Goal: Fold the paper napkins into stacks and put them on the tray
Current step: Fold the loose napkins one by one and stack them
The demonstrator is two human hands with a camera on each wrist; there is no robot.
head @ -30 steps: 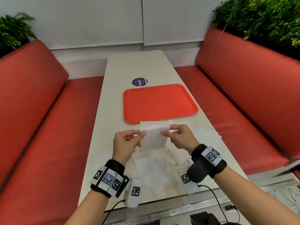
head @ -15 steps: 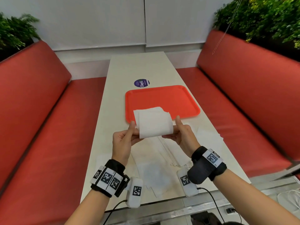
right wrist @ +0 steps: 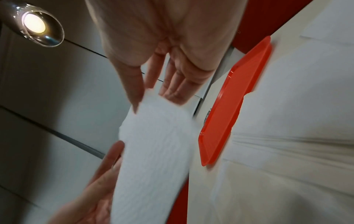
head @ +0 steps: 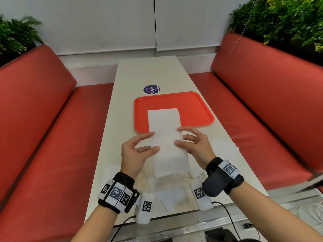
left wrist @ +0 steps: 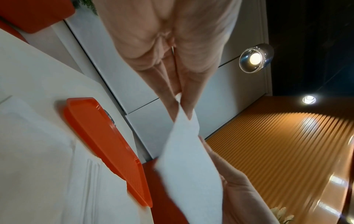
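I hold a long white paper napkin [head: 166, 142] as a strip above the near half of the table. Its far end reaches over the front edge of the orange-red tray [head: 194, 109], which holds nothing. My left hand [head: 154, 141] pinches the strip's left edge between thumb and fingers, as the left wrist view shows [left wrist: 182, 106]. My right hand [head: 178, 136] grips the right edge, thumb on top and fingers beneath. In the right wrist view the napkin [right wrist: 153, 144] runs from my right hand [right wrist: 153, 94] towards the left one, with the tray [right wrist: 229, 106] beyond.
Several loose flat napkins [head: 167, 194] lie on the white table [head: 129, 102] under my hands, and more at the right edge [head: 225, 147]. A purple round sticker [head: 151, 89] sits behind the tray. Red benches [head: 52, 137] flank the table.
The napkin was a short piece between my fingertips, then curled over. Now it is stretched into a long strip, and both hands have shifted to its side edges.
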